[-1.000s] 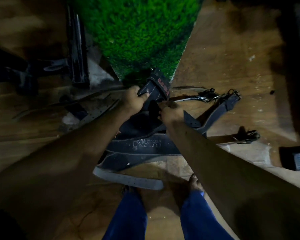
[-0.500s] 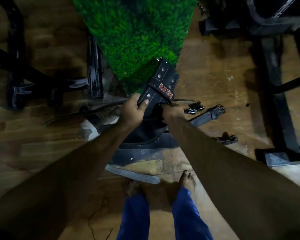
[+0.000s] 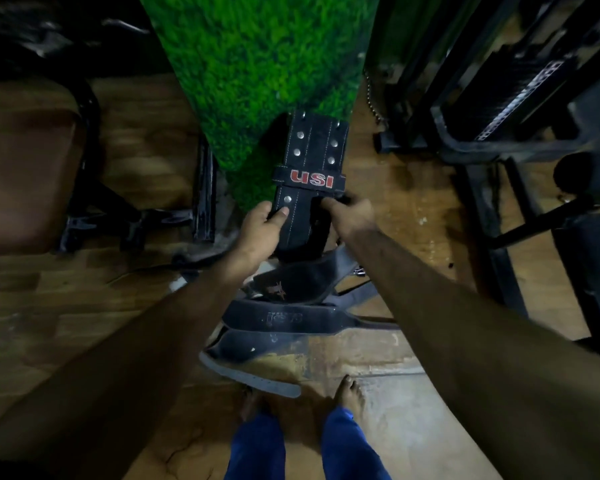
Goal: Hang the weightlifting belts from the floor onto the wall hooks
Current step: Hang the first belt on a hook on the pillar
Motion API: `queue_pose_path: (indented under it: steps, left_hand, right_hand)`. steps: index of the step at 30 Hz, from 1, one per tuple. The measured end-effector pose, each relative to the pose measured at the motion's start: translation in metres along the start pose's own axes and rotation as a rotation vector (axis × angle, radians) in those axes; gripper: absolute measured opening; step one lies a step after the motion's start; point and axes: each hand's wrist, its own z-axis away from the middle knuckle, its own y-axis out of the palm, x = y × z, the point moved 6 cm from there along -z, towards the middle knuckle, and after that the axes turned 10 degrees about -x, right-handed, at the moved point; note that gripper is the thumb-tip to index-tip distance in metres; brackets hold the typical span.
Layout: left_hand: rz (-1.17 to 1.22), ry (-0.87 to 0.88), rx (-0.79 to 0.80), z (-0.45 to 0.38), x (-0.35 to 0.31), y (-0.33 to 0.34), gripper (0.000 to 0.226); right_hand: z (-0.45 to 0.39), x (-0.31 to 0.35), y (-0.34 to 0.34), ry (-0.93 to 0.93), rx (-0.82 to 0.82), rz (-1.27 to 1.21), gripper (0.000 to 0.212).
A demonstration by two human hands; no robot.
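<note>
Wooden gym floor (image 3: 378,220), dim, with a green turf-clad wall (image 3: 257,64) ahead; one belt is held up against it by both hands.

A black belt marked USI (image 3: 309,174) is held with its long axis running up and away from the person, its studded end toward the turf; the left hand (image 3: 262,230) is curled round its lower left edge, thumb on the face, and the right hand (image 3: 352,211) is gripped on the lower right edge, so the belt's free length lies above both grips; neither hand is clearly nearer; more belts (image 3: 284,320) are left piled on the floor just in front of the bare feet (image 3: 350,393); dark machine frames (image 3: 482,133) are crowded to the right and a bench frame (image 3: 94,202) to the left; no wall hooks can be seen, so the lift is judged to have further to go.
</note>
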Motion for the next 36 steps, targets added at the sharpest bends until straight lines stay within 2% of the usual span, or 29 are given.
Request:
queue_pose_path:
  steps: [5, 8, 10, 11, 13, 15, 19, 22, 24, 26, 28, 31, 36]
  left_hand:
    - [0.078, 0.081, -0.053, 0.029, -0.088, -0.032, 0.052]
    - [0.131, 0.165, -0.061, 0.047, -0.135, -0.050, 0.044]
    - [0.162, 0.176, -0.086, 0.057, -0.160, -0.063, 0.059]
    - [0.173, 0.183, -0.076, 0.063, -0.170, -0.070, 0.055]
    - [0.191, 0.221, -0.059, 0.085, -0.199, -0.082, 0.026]
    - [0.207, 0.237, -0.036, 0.102, -0.220, -0.092, 0.016]
    - [0.268, 0.273, -0.023, 0.124, -0.264, -0.111, 0.016]
    - [0.313, 0.344, -0.145, 0.137, -0.307, -0.129, 0.020]
    - [0.328, 0.409, -0.193, 0.150, -0.335, -0.138, 0.014]
    - [0.337, 0.480, -0.216, 0.162, -0.364, -0.146, 0.009]
    - [0.344, 0.555, -0.224, 0.176, -0.395, -0.153, 0.019]
    - [0.330, 0.642, -0.248, 0.195, -0.436, -0.165, 0.036]
    - [0.371, 0.763, -0.294, 0.213, -0.494, -0.189, 0.021]
  right_hand:
    - [0.036, 0.066, -0.021, -0.082, 0.109, -0.234, 0.008]
    - [0.064, 0.097, -0.025, -0.065, 0.137, -0.351, 0.026]
    - [0.082, 0.119, -0.025, -0.070, 0.191, -0.458, 0.028]
    - [0.094, 0.131, -0.026, -0.078, 0.233, -0.505, 0.024]
    - [0.119, 0.157, -0.030, -0.115, 0.325, -0.570, 0.007]
    - [0.135, 0.176, -0.038, -0.144, 0.363, -0.598, 0.021]
    - [0.166, 0.215, -0.049, -0.272, 0.439, -0.619, 0.037]
    - [0.193, 0.251, -0.057, -0.398, 0.466, -0.642, 0.028]
    - [0.210, 0.281, -0.066, -0.471, 0.476, -0.662, 0.021]
    - [0.223, 0.313, -0.075, -0.515, 0.483, -0.665, 0.026]
    - [0.235, 0.345, -0.087, -0.560, 0.495, -0.639, 0.036]
    - [0.256, 0.388, -0.105, -0.639, 0.523, -0.616, 0.037]
    - [0.293, 0.452, -0.127, -0.827, 0.466, -0.668, 0.026]
